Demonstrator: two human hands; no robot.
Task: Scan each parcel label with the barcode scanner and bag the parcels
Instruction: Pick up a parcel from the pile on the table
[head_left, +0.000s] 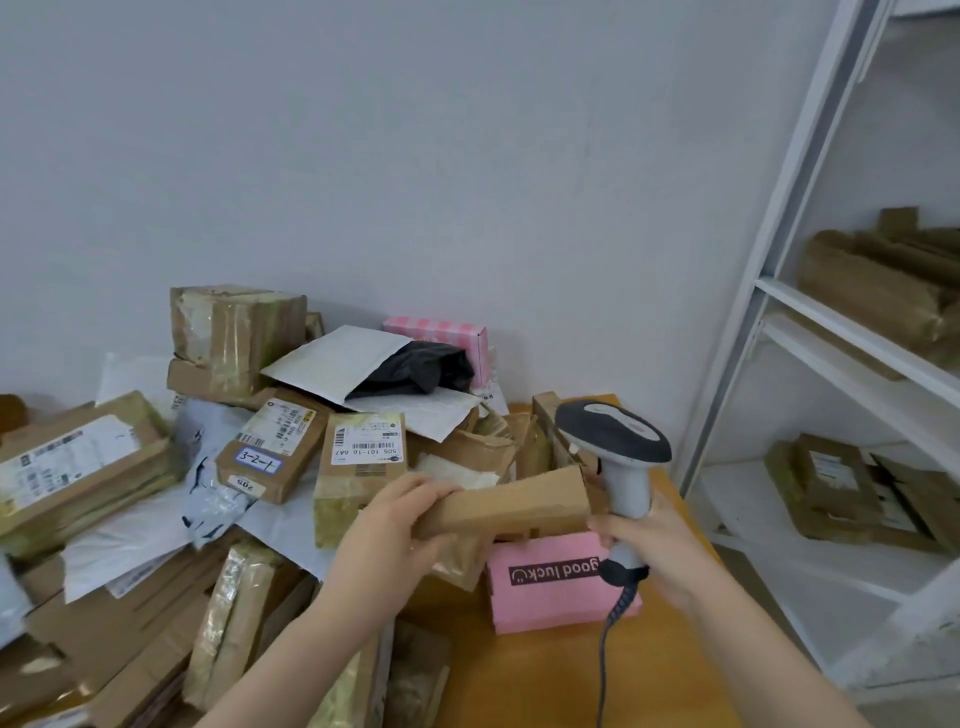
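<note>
Wooden table against a pale wall, with white shelving to the right that holds more brown packets. Stock on the table: a heap of taped parcels and padded envelopes, several with their labels facing up, and a pink box printed "good luck" near the front edge. Item in hand: a small brown cardboard box, held in the air just above the pink box, with no label on the faces that show (it may be on a hidden side). Left hand: fingers curled round the box's left end. Right hand: closed round the handle of the barcode scanner, whose head stands just beside the box's right end and whose coiled cable hangs down. Handling, by estimate: the box looks light and stiff with a dry, matt surface, so it should turn easily in one hand. Hold it by the end or long edges and keep fingers off the label.
</note>
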